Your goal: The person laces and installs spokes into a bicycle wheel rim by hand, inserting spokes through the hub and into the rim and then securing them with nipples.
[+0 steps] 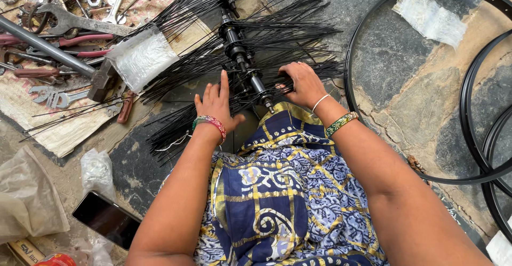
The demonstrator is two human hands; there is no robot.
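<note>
A row of black wheel hubs [237,50] lies on the ground ahead of me, each with many thin black spokes [288,26] fanning out to both sides. My left hand [216,106] rests flat, fingers apart, on the spokes left of the nearest hub. My right hand [303,83] presses down on the spokes to the right, fingers curled into them. Both wrists wear bangles. My lap is covered in blue and gold patterned cloth [277,191].
Wrenches and pliers [64,26] lie on a sack at upper left, beside a hammer [101,82] and a plastic-wrapped bundle of spokes [141,55]. Black wheel rims [469,85] lie on the stone floor at right. A phone [106,219] and plastic bags [29,196] sit at lower left.
</note>
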